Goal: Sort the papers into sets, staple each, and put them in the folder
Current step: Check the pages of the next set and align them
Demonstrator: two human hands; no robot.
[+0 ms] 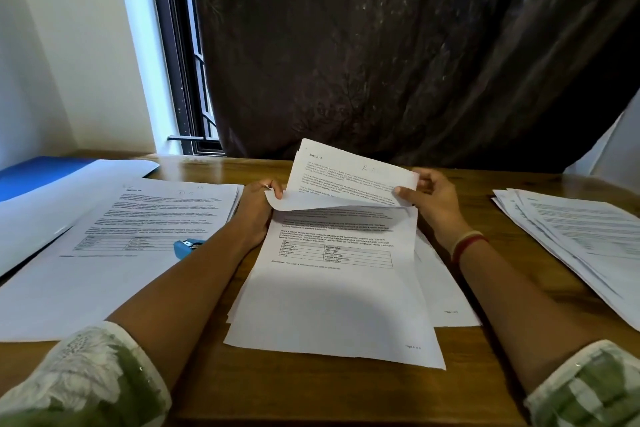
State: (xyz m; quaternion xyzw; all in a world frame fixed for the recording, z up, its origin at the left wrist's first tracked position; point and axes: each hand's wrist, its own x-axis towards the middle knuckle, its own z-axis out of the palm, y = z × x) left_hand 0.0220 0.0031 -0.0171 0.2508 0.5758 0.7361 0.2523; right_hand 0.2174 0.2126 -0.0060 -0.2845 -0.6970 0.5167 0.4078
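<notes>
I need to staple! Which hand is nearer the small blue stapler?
Left. The left hand, holding the white paper sheet, sits just up-right of the small blue stapler; the right hand is much farther right.

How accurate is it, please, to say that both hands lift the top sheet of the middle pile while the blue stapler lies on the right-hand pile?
Not quite: the head view shows the blue stapler on the left-hand pile, not the right-hand one. The left hand and right hand do lift the top sheet of the middle pile.
</notes>
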